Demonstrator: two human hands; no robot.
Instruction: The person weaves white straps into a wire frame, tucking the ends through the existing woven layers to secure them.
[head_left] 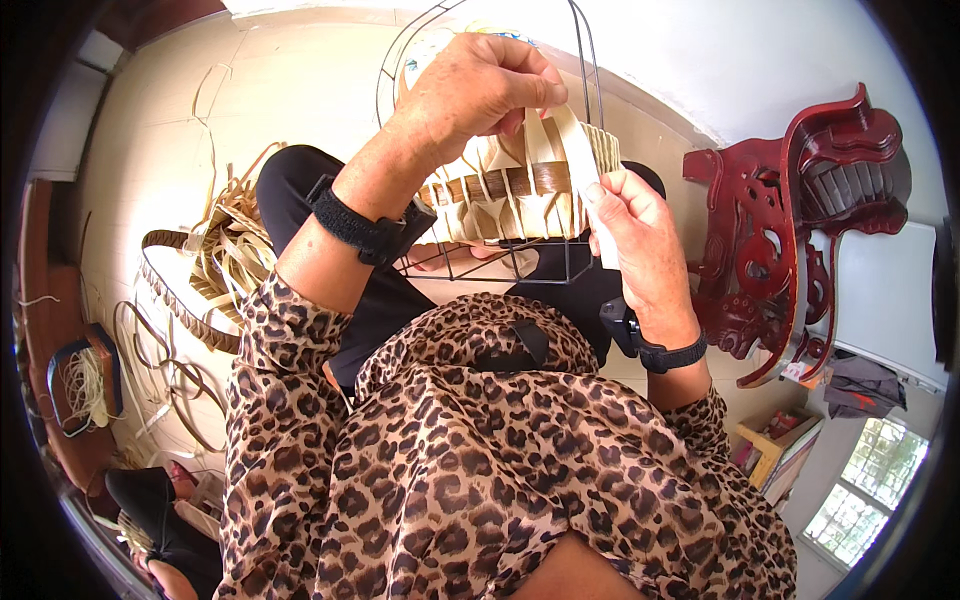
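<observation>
A black wire-frame basket (480,215) rests at my legs, its side woven with pale cream strips and one glossy brown band. Over its right part, a pale flat strip (577,150) runs between my two hands. My left hand (478,85) is closed in a pinch on the strip's upper part, above the weave. Lower down, my right hand (640,215) grips the same strip between thumb and fingers, beside the basket's right edge. The strip's lower end hangs below the right thumb. The left hand and forearm hide part of the basket's far left side.
On the left floor, a round woven basket (165,285) sits with a heap of loose pale strips (235,245). Curled strips (175,365) lie nearby. A carved dark-red wooden seat (765,240) stands at right. Another person's dark-clothed leg (150,505) shows at lower left.
</observation>
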